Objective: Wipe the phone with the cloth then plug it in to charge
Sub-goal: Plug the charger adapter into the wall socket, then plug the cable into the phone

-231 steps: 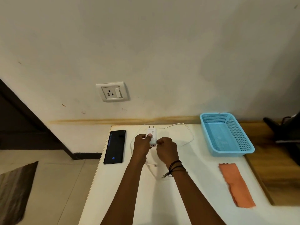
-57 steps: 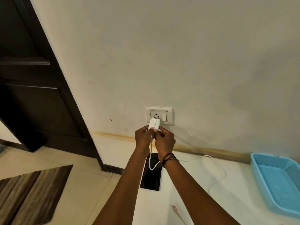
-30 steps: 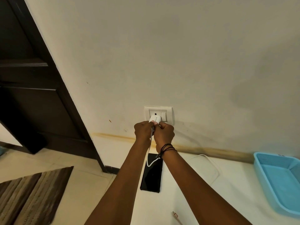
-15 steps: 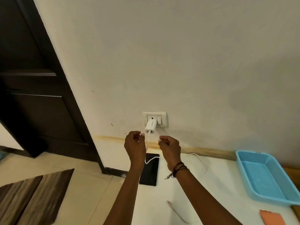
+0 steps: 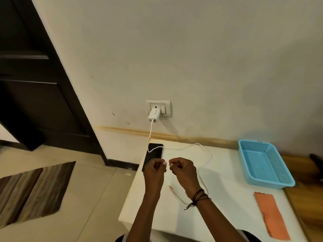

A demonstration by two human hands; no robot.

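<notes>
Both hands hover over the white table point(image 5: 227, 172), the left hand point(image 5: 154, 169) and right hand point(image 5: 183, 170) loosely curled, holding nothing. The phone point(image 5: 153, 154) lies by the table's left edge, partly hidden behind the left hand. The charger point(image 5: 154, 116) sits in the wall socket point(image 5: 167, 103); its cable point(image 5: 201, 147) loops across open tabletop, the free plug point(image 5: 170, 187) lying between the wrists, seemingly unconnected. Right side: blue basket point(image 5: 262, 163), orange cloth point(image 5: 269, 215) near the edge.
</notes>
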